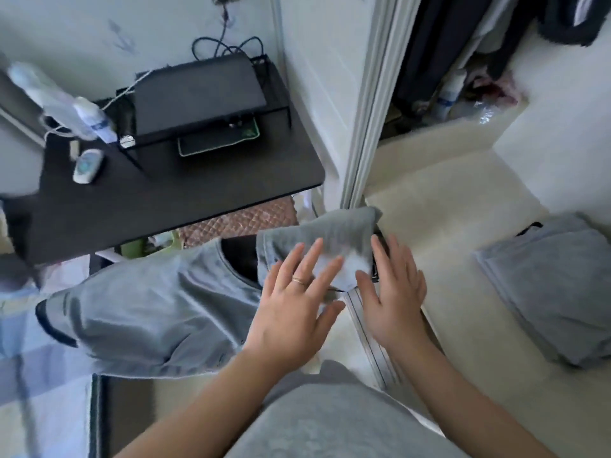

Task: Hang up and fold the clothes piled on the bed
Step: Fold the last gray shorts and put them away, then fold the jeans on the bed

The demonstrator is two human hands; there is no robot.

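A grey T-shirt (158,312) with a black collar and black sleeve trim is spread in front of me, one side folded over near its collar. My left hand (297,302), wearing a ring, lies with straight, spread fingers on that folded part. My right hand (393,292) is beside it with straight fingers at the fold's right edge, over something black that is mostly hidden. Neither hand grips the cloth. A folded grey garment (545,292) lies on the pale surface to the right.
A black desk (185,193) stands at the back left with a monitor stand, a remote and bottles. The blue checked bed sheet (33,375) is at the lower left. An open wardrobe (446,61) with dark hanging clothes is at the top right, its sliding track (373,342) below my right hand.
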